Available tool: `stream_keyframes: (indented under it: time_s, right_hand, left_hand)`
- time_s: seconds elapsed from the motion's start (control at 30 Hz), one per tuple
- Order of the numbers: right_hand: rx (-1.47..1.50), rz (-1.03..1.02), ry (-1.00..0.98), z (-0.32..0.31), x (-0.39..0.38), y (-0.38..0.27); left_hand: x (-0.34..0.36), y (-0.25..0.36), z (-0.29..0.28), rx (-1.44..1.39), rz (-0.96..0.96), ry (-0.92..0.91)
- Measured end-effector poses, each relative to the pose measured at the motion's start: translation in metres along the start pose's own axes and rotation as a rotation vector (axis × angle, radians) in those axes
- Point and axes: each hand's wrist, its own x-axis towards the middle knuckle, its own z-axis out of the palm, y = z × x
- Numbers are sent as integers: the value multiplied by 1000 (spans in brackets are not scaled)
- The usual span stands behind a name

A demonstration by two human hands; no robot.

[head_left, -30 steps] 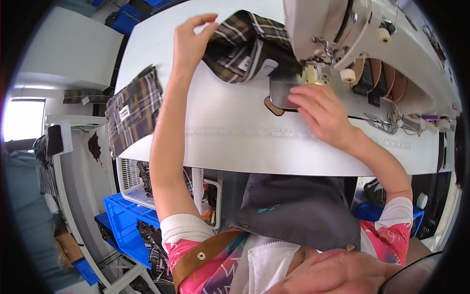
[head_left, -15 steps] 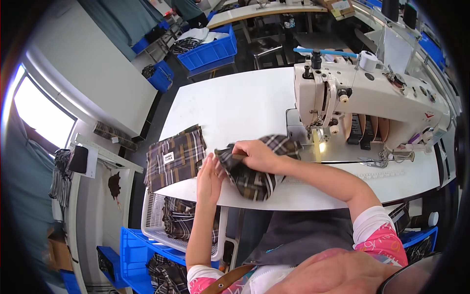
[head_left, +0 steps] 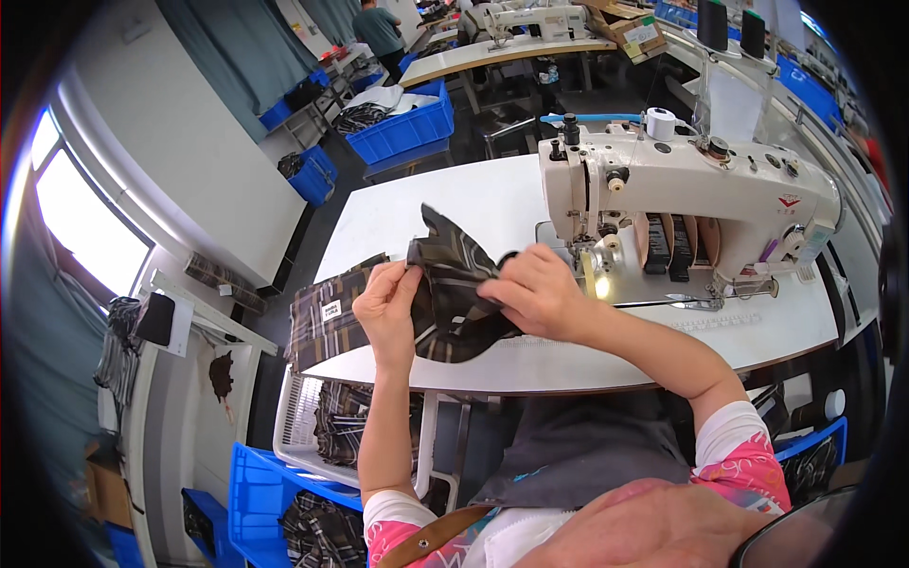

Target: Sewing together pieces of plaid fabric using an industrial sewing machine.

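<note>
Plaid fabric piece [head_left: 449,254]: raised between both hands over the near part of the white sewing table [head_left: 473,194], left of the sewing machine [head_left: 705,185].
Left hand [head_left: 386,305]: thumb and fingers pinching the piece's left edge.
Right hand [head_left: 536,295]: fingers grasping its right side.
Change at needle: a second ago the piece lay beside the needle area, right hand off it; now both hands hold it apart from the machine.
Bearing on work: judged to be hand-handling, not stitching.
Labelled plaid fabric [head_left: 317,333]: remains at left; contact with held piece cannot be told.
</note>
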Motion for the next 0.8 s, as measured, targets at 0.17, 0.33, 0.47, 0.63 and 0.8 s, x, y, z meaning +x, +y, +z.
stream_keyframes:
  time_s: [0.17,0.33,0.47,0.63,0.8]
  right_hand:
    - [263,416,-158,-34,-67,-18]
    - [529,774,247,-14,-59,-7]
    - [880,874,185,-2,-50,-17]
    - [826,854,382,21,-55,-23]
    - [726,877,452,9,-57,-27]
  left_hand:
    - [-35,16,33,-38,115,-120]
    - [-73,2,57,-379,-45,-156]
    - [-75,13,66,-456,-243,-109]
    - [-75,-3,71,-547,-304,-57]
    - [-76,-1,63,-484,-243,16]
